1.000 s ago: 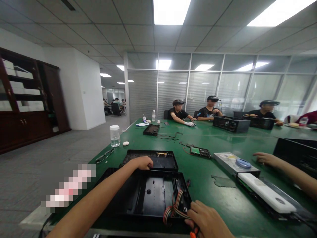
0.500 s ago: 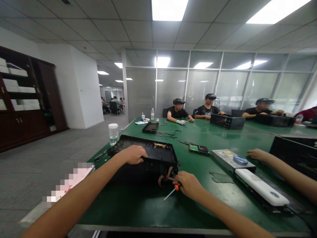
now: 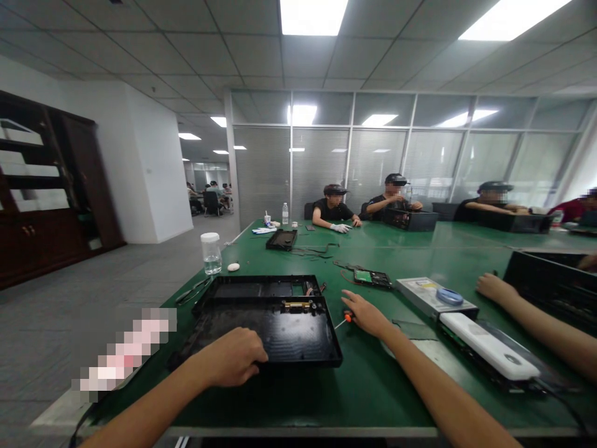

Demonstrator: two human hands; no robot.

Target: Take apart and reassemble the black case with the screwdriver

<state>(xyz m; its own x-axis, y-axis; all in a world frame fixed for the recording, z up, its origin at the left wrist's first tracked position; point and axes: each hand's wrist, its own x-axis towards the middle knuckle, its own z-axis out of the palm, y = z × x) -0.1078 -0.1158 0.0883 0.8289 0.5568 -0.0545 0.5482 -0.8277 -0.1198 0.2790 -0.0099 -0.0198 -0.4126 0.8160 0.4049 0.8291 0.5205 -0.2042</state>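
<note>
Black trays (image 3: 298,339) are lying unjoined near the table's (image 3: 326,404) left edge, wires (image 3: 323,288) seemingly remaining; left hand (image 3: 237,358) is gripping the nearer one, right hand (image 3: 368,315) a screwdriver (image 3: 347,318).

On the table (image 3: 382,401), near and left of middle: a tray (image 3: 284,342), with the left hand (image 3: 239,358) at its near edge; just behind, a second tray (image 3: 256,287). To the right of both: the right hand (image 3: 366,314), with a screwdriver (image 3: 347,317) at its left side. Just left of the second tray: pliers (image 3: 193,290); farther back, a jar (image 3: 211,256) with a disc (image 3: 234,267) to its right. Right of middle: a circuit board (image 3: 372,278), then a flat box (image 3: 417,291) with a ring (image 3: 449,296) on top; just nearer, a long case (image 3: 489,345). Toward the far end: a small tray (image 3: 281,239), with gloves (image 3: 263,231) to its left and a bottle (image 3: 285,213) behind. Along the far side: three seated people (image 3: 334,213).
</note>
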